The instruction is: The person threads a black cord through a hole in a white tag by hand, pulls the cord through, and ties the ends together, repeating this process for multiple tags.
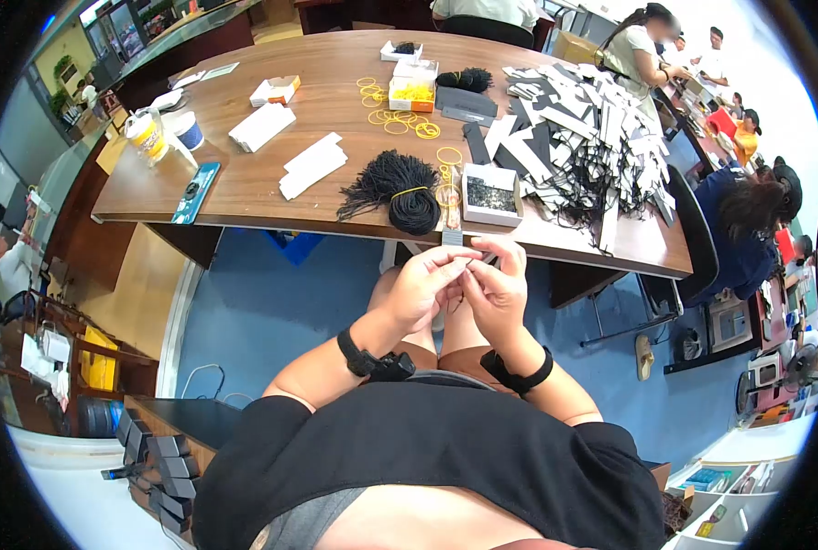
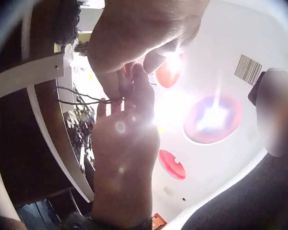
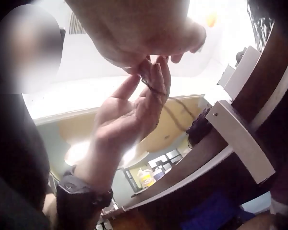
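Black top [image 1: 409, 435], black wristbands [image 1: 354, 355].

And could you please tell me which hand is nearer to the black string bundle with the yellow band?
Left: the left hand is in front of the bundle, slightly right; the right hand is farther right.

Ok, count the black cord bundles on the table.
2: the near bundle by the front edge of the table, and the far bundle beside the box of yellow bands. The pile on the right may hide more.
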Demonstrator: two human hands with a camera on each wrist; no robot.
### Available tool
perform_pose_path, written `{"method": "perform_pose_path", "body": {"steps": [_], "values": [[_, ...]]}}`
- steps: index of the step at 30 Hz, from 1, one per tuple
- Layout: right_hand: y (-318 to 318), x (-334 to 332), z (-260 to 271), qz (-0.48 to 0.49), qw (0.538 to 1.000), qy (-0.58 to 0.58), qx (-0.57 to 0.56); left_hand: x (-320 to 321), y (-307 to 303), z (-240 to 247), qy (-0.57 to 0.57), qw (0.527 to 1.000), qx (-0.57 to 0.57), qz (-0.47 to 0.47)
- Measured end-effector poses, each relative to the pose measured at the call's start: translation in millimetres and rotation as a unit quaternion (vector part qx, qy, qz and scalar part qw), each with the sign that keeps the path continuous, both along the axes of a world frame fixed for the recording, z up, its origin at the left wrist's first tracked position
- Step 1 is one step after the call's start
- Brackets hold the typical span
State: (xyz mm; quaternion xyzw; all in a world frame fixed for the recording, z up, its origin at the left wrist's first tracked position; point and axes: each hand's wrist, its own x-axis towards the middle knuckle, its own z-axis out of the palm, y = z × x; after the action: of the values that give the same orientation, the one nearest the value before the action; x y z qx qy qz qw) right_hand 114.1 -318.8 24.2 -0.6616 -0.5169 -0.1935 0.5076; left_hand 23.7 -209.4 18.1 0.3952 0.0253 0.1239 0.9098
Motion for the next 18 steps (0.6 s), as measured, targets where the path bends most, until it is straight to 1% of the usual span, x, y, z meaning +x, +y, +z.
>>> {"method": "perform_pose_path", "body": {"steps": [2, 4, 5, 6, 8, 9, 12, 13, 14, 15, 16, 17, 18], "values": [[-2.2, -0.3, -2.9, -0.002, 1.0, 0.007, 0.003, 2.1, -3.9, -11.3, 0.018, 1.0, 0.009, 0.017], [-3.1, -2.3, -13.1, 0.008, 0.996, 0.088, -0.013, -2.3, -3.7, -14.4, 0.04, 0.999, 0.008, 0.004], [-6.2, -4.5, -15.2, 0.033, 0.986, 0.163, -0.022, -5.0, -3.2, -16.7, 0.054, 0.999, 0.005, -0.002], [-8.2, -4.5, -18.4, 0.025, 0.981, 0.185, -0.047, -4.2, -1.2, -19.0, 0.069, 0.997, 0.04, 0.012], [-11.3, -6.2, -22.9, 0.086, 0.938, 0.334, -0.04, -4.9, -4.4, -28.6, 0.108, 0.988, 0.102, 0.033], [-9.0, -4.7, -30.7, 0.14, 0.888, 0.438, 0.006, -6.6, -3.1, -25.8, 0.12, 0.988, 0.091, 0.023], [-11.1, 0.5, -29.8, 0.182, 0.857, 0.48, -0.043, -7.8, -1.2, -34.1, 0.161, 0.978, 0.123, 0.041], [-8.7, 3.2, -26.4, 0.157, 0.904, 0.392, -0.065, -8.4, 1.8, -33.3, 0.148, 0.977, 0.147, 0.052], [-5.4, 7.6, -16.0, 0.14, 0.942, 0.289, -0.097, -5.7, 1.9, -33.2, 0.124, 0.973, 0.176, 0.083], [1.7, 17.0, -3.3, 0.122, 0.963, 0.198, -0.138, -1.0, 5.1, -31.4, 0.101, 0.964, 0.212, 0.125], [7.2, 28.8, 3.6, 0.104, 0.942, 0.281, -0.151, -0.5, 11.5, -28.7, 0.083, 0.949, 0.252, 0.17], [20.6, 41.6, 6.7, 0.04, 0.945, 0.31, -0.101, -0.7, 15.5, -24.1, 0.088, 0.945, 0.253, 0.188], [32.1, 75.8, 12.5, -0.04, 0.993, 0.027, -0.11, 0.8, 19.5, -17.8, 0.088, 0.941, 0.254, 0.207]]}}
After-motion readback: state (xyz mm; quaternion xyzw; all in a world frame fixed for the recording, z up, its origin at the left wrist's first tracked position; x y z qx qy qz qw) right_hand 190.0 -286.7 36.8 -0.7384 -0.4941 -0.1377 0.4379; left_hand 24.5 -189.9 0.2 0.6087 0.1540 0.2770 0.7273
